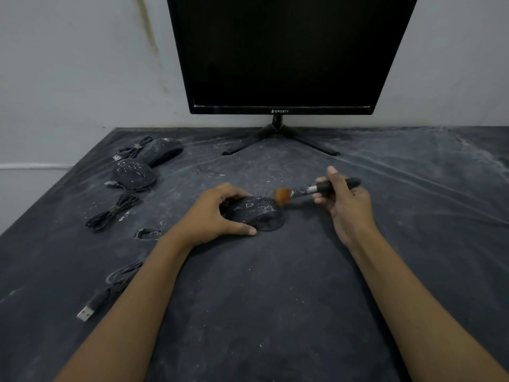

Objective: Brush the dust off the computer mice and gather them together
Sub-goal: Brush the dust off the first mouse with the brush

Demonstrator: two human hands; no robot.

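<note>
Head view: my left hand [217,213] clamps a dusty mouse [257,213] on the worktop [275,299], in front of the monitor [283,53]. My right hand [347,202] grips a brush [316,190], bristles touching that mouse's far end. Two more speckled mice [135,173] [164,150] lie touching, well left of the monitor's stand.

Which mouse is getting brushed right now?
The mouse in the middle, held by the left hand, with the brush in the right hand at it. The two mice at the back left lie untouched.
</note>
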